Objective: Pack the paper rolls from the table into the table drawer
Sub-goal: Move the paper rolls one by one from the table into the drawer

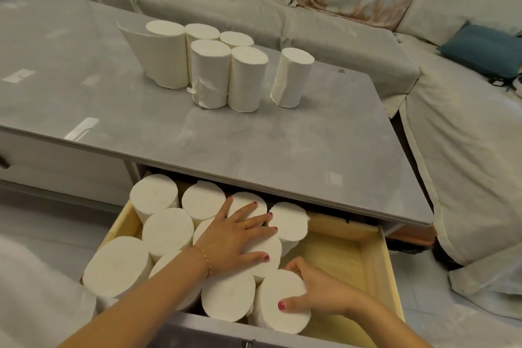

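I observe the pale wooden table drawer (392,268) pulled open beneath the glossy grey tabletop (254,133). Its left portion is packed with upright white paper rolls (166,229); the right portion is bare. My left hand (237,240) lies flat on the tops of the middle rolls, fingers (254,223) spread and released, pressing rather than gripping. My right hand (313,291) cups the side of the nearest white roll (278,299) at the drawer's front, thumb on its top, fingers wrapped behind it. Six more white rolls (214,65) stand on the tabletop, five clustered and one just beside them.

Risk assessment: the packed rolls stand close under the tabletop edge; any roll left proud could snag when the drawer closes. The front roll appears tilted; pushing it sideways could topple its neighbours. Loose paper tails on the tabletop rolls may unravel when lifted.
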